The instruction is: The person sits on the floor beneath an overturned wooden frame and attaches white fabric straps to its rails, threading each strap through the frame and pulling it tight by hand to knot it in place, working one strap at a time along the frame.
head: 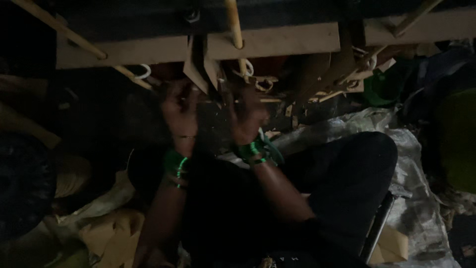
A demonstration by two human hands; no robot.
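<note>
Fingers state can't be told: both blurred, left hand and right hand raised against small wooden slats under the wooden frame beam. Slats are best steadied one-handed, judged from the clutter. Room is dim; plastic sheeting is spread over the floor.

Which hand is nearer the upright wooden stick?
Right. The right hand is just below the upright wooden stick; the left hand is farther off to its left.
</note>
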